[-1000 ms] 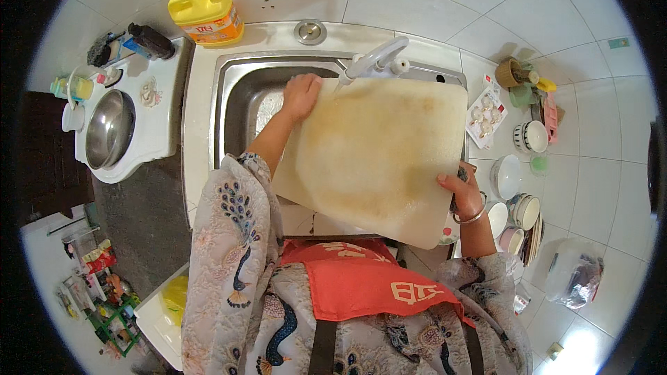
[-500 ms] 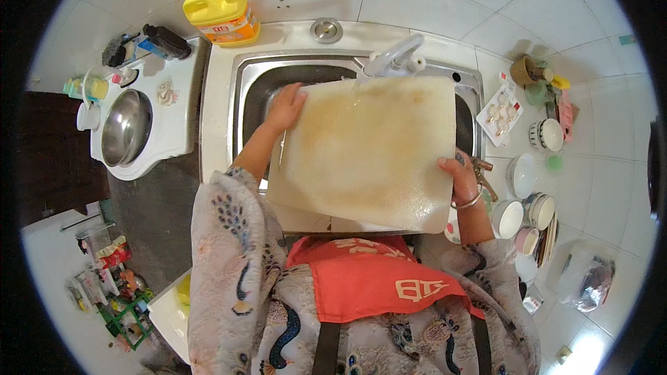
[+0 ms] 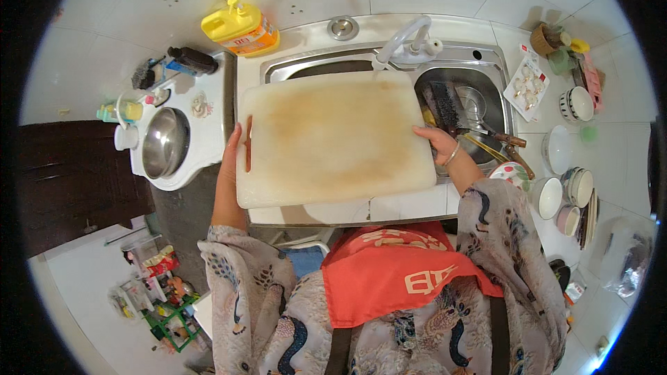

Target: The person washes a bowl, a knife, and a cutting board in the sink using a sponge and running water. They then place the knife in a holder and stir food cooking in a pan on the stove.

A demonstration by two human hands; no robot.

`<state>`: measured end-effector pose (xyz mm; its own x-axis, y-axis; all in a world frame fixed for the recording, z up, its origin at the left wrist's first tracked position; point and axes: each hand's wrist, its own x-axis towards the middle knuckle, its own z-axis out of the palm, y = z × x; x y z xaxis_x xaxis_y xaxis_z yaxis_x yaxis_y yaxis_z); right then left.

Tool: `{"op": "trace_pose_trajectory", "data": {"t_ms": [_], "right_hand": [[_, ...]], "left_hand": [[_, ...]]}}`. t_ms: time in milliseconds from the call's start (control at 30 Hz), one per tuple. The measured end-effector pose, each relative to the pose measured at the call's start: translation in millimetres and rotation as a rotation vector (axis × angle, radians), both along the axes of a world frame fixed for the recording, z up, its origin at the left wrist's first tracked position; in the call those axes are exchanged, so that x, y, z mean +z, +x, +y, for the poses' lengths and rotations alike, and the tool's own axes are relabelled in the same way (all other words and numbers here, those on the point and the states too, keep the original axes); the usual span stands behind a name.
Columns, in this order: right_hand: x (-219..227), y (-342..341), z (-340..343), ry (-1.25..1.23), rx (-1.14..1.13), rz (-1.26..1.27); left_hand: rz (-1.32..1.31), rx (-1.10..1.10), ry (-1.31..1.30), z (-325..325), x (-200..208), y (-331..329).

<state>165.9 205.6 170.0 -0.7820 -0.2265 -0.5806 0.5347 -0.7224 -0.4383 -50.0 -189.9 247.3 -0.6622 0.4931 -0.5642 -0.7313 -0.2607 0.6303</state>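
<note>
I can count two hands on one board point(image 3: 333, 139). The board is up over the near side of the sink point(image 3: 455, 53), and it covers most of the left basin. The left hand point(image 3: 232, 151) is clamped on the board's left edge, by the slot. The right hand point(image 3: 439, 144) is clamped on the right edge, with its thumb on top. There is one tap point(image 3: 408, 43), one yellow jug point(image 3: 243, 31) and one metal bowl point(image 3: 165, 142).

Most of the fingers are hidden under the board, and what shows through the slot is hard to make out. In the right basin the tools lie in a muddle, so I can't tell what each one is. The white bowls point(image 3: 547, 196) overlap, so I can't count them all. The person's head is out of sight.

The board is a flat, creamy oblong with round corners and brown smudges. The jug is fat with a pump on top, and the metal bowl is round and shiny. The counter point(image 3: 417, 205) has smooth white tiles. The sleeves point(image 3: 240, 292) are puffy with birds on them, and the apron point(image 3: 389, 274) is red cloth
</note>
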Motion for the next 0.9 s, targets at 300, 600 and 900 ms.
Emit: {"op": "trace_pose_trajectory", "data": {"t_ms": [300, 600, 900], "right_hand": [[-62.1, -102.8, -21.2, 1.094, 0.123, 0.228], [27.3, -165.1, -89.1, 1.413, -0.508, 0.933], [22.5, -207.3, -85.5, 1.548, -0.537, 0.658]], "left_hand": [[0.386, -0.027, -0.231, -19.5, 82.5, 58.0], [0.443, -0.063, -0.315, 29.5, 95.9, 87.8], [0.482, -0.098, -0.307, 47.2, 95.2, 103.7]]}}
